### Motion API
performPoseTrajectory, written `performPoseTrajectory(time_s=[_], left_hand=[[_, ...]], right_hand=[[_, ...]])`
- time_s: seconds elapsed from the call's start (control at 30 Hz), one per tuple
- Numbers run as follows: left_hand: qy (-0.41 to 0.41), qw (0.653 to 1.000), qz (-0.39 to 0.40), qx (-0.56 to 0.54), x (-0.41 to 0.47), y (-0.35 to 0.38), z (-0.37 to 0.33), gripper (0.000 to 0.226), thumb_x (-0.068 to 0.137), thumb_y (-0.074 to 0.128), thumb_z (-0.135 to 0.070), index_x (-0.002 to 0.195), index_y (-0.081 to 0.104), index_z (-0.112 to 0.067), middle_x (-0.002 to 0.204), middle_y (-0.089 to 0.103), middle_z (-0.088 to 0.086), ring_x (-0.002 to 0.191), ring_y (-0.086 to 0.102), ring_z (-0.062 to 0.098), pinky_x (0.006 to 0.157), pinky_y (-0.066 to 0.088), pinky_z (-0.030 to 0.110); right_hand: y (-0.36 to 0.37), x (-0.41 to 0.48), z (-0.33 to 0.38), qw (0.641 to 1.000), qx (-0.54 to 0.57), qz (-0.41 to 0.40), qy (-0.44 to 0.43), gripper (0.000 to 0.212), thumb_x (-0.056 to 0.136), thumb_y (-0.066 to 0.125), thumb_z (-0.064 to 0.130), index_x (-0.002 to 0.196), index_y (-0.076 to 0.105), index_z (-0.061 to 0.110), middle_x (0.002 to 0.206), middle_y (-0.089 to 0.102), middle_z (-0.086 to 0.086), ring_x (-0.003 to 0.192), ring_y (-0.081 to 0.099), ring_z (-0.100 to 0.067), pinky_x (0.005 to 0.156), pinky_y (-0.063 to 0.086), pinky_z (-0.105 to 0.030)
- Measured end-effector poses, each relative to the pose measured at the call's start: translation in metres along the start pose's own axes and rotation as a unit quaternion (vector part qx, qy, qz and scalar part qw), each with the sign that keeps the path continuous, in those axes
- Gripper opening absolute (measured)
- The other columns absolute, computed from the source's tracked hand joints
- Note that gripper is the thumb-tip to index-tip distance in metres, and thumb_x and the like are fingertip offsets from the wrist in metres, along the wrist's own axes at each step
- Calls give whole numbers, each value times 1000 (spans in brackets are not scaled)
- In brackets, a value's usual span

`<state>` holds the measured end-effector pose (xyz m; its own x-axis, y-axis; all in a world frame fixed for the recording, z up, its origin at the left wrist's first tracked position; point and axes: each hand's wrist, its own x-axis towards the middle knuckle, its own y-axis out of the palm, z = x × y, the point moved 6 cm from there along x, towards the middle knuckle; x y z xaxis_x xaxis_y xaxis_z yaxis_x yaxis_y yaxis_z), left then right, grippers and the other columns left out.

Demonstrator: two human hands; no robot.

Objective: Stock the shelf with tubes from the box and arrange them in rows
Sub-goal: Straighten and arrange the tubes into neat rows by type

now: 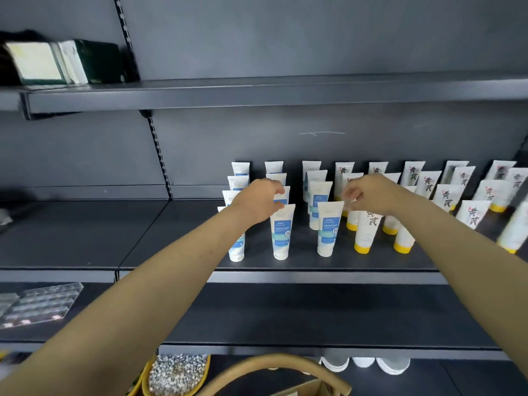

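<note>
The single head camera looked forward and slightly down from close range, facing the shelf (285, 264) squarely, lower shelves near.

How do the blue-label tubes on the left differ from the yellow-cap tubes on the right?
Label: the blue-label tubes carry a blue panel; the yellow-cap tubes carry black brush characters.
Cap: the blue-label tubes have white caps, the yellow-cap tubes yellow ones.
Place: the blue-label tubes fill the left columns, the yellow-cap tubes those to their right.
Both are white and stand cap-down in rows on the shelf.
</note>
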<state>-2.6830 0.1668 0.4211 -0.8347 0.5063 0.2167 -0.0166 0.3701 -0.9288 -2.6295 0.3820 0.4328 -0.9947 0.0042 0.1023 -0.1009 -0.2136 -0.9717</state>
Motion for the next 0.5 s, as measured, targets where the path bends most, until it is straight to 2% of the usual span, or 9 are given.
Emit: performPoseTrajectory(time_s=[0.07, 0.2, 0.37, 0.5], left_hand=[[11, 1000, -15, -12, -12, -10, -8, 36, 91, 59, -24, 126, 56, -16, 131, 54, 2, 116, 52, 21, 97, 45, 36], [54, 998, -12, -39, -37, -17, -31, 37, 91, 59, -24, 127, 56, -15, 130, 56, 2, 116, 52, 21, 94, 43, 29], [91, 994, 9, -61, -64, -18, -65, 34, 88, 62, -24, 121, 59, -15, 122, 60, 4, 111, 56, 23, 94, 47, 39], [118, 992, 25, -46, -66, -13, -96, 37, 88, 62, -26, 124, 57, -16, 124, 58, 3, 109, 55, 21, 93, 48, 37]], right_hand=[[-10, -21, 2, 1000, -1, 2, 18, 30, 82, 69, 18, 111, 65, 14, 108, 67, -3, 93, 58, -16, 86, 47, -28], [-28, -66, 0, 998, -3, 5, 55, 32, 80, 72, 25, 111, 64, 19, 107, 65, 2, 93, 55, -12, 85, 43, -26], [-47, -122, -10, 995, 13, -8, 96, 36, 80, 73, 27, 114, 63, 21, 110, 63, 3, 102, 55, -14, 85, 42, -24], [-55, -155, -41, 991, 26, -22, 126, 35, 79, 73, 28, 112, 62, 24, 111, 62, 4, 102, 53, -14, 83, 40, -23]])
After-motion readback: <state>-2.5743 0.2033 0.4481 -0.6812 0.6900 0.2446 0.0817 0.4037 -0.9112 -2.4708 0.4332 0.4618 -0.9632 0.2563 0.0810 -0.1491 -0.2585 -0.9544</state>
